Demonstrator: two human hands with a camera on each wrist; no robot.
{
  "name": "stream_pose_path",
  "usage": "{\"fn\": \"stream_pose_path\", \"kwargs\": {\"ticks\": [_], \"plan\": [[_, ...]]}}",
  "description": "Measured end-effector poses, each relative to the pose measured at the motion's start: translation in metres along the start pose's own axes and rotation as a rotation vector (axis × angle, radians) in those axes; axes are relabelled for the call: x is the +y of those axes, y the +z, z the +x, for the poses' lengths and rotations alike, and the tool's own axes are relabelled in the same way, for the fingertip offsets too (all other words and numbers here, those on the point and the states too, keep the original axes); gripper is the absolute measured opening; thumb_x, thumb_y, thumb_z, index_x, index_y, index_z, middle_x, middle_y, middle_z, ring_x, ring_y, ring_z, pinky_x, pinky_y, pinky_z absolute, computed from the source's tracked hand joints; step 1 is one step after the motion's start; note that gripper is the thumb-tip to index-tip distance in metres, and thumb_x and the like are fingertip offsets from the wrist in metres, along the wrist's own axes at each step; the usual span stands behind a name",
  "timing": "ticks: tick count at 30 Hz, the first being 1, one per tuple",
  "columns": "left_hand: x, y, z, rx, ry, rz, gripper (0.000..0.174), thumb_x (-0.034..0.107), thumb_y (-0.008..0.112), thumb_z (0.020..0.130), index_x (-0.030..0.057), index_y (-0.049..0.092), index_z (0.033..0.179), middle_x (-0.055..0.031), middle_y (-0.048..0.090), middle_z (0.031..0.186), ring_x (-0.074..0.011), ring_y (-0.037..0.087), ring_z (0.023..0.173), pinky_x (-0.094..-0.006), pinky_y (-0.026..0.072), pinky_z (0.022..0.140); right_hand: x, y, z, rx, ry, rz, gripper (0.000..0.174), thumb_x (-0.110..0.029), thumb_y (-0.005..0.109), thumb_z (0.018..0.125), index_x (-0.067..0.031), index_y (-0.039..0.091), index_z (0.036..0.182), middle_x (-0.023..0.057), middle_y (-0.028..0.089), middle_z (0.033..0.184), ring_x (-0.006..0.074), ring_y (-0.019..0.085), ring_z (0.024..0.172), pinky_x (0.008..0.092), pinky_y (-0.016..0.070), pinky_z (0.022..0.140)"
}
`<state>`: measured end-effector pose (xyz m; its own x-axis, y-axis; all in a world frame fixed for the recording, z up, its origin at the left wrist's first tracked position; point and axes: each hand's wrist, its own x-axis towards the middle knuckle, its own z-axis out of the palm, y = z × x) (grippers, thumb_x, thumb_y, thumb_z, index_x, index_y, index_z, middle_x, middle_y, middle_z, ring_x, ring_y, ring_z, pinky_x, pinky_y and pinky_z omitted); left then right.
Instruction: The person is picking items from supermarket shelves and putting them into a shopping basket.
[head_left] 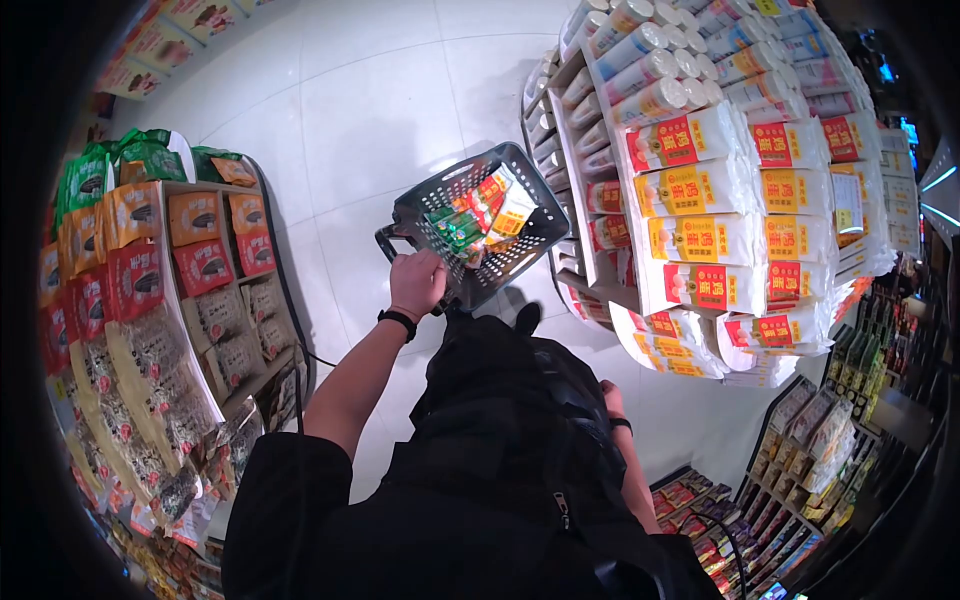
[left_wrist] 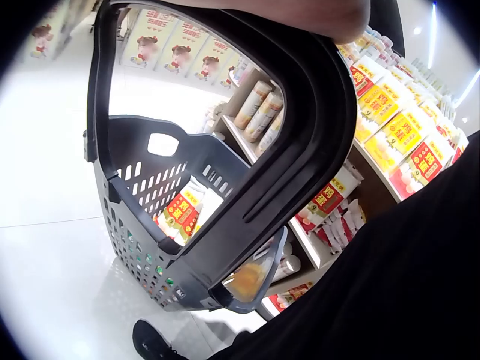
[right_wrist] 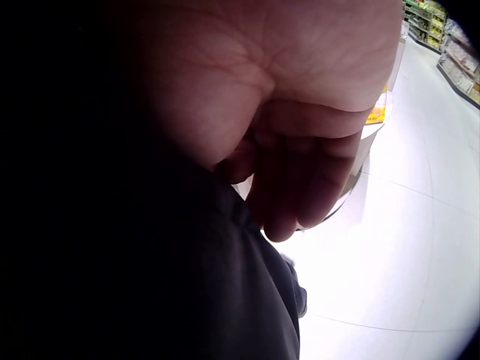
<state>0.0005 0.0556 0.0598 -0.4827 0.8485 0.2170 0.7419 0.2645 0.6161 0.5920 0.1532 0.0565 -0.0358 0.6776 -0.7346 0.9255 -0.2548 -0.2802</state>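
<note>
In the head view my left hand (head_left: pixel 418 281) grips the handle of a dark grey shopping basket (head_left: pixel 510 262) with perforated walls. Inside it lie green and red packets (head_left: pixel 459 228) and a white, yellow and red packet (head_left: pixel 511 219). The left wrist view shows the black handle (left_wrist: pixel 319 112) close up, with part of my left hand (left_wrist: pixel 300 15) at the top edge. My right hand (right_wrist: pixel 277 112) hangs beside the dark clothing, its fingers loosely curled and holding nothing.
A shelf with orange, red and beige bags (head_left: pixel 210 270) stands at the left. At the right, another shelf holds white-wrapped packs (head_left: pixel 700 215) and rolls (head_left: pixel 650 70). Pale floor tiles (head_left: pixel 370 110) run between them. A shoe (left_wrist: pixel 152 341) shows below the basket.
</note>
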Motion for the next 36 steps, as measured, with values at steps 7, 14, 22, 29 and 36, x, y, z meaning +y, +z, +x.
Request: {"fn": "stream_pose_path", "kwargs": {"ticks": [7,14,22,29,36], "plan": [[0.004,0.010,-0.003,0.010,-0.008,0.040,0.008,0.012,0.067,0.087,0.0144,0.062,0.081,-0.0016,0.063,0.081,-0.0260,0.067,0.081,-0.0426,0.0439,0.076,0.011,0.008,-0.009,0.026,-0.009,-0.007,0.030,-0.028,0.078,0.089,-0.0002,0.070,0.084,0.0128,0.067,0.074,0.0191,0.057,0.073,0.0415,0.0526,0.070],[0.016,0.011,-0.004,-0.080,-0.074,0.099,0.007,0.012,0.066,0.089,0.0141,0.063,0.082,-0.0029,0.065,0.083,-0.0273,0.068,0.082,-0.0449,0.0446,0.079,0.022,0.016,-0.016,0.034,-0.003,-0.009,0.027,-0.027,0.077,0.089,-0.0014,0.070,0.084,0.0118,0.070,0.076,0.0185,0.057,0.074,0.0411,0.0530,0.071],[0.045,0.023,-0.006,-0.167,-0.055,0.076,0.003,0.015,0.067,0.089,0.0128,0.068,0.091,-0.0049,0.069,0.089,-0.0290,0.071,0.086,-0.0474,0.0473,0.086,0.033,0.026,-0.021,0.036,-0.015,0.030,0.032,-0.032,0.078,0.088,-0.0011,0.071,0.087,0.0152,0.072,0.079,0.0223,0.064,0.076,0.0412,0.0543,0.072],[0.050,0.035,-0.006,-0.263,-0.033,0.164,0.009,0.020,0.067,0.090,0.0120,0.071,0.090,-0.0072,0.074,0.087,-0.0305,0.073,0.082,-0.0456,0.0515,0.086,0.046,0.032,-0.018,0.029,-0.020,-0.004,0.034,-0.033,0.079,0.090,0.0000,0.072,0.089,0.0151,0.074,0.081,0.0215,0.067,0.079,0.0416,0.0544,0.073],[0.031,0.003,-0.008,-0.640,0.175,0.085,0.023,0.033,0.074,0.088,0.0106,0.070,0.089,-0.0079,0.073,0.080,-0.0342,0.071,0.069,-0.0486,0.0547,0.067,0.043,0.033,-0.022,0.000,-0.007,0.040,0.033,-0.031,0.079,0.090,0.0004,0.072,0.090,0.0135,0.073,0.080,0.0180,0.064,0.079,0.0410,0.0532,0.072]]}}
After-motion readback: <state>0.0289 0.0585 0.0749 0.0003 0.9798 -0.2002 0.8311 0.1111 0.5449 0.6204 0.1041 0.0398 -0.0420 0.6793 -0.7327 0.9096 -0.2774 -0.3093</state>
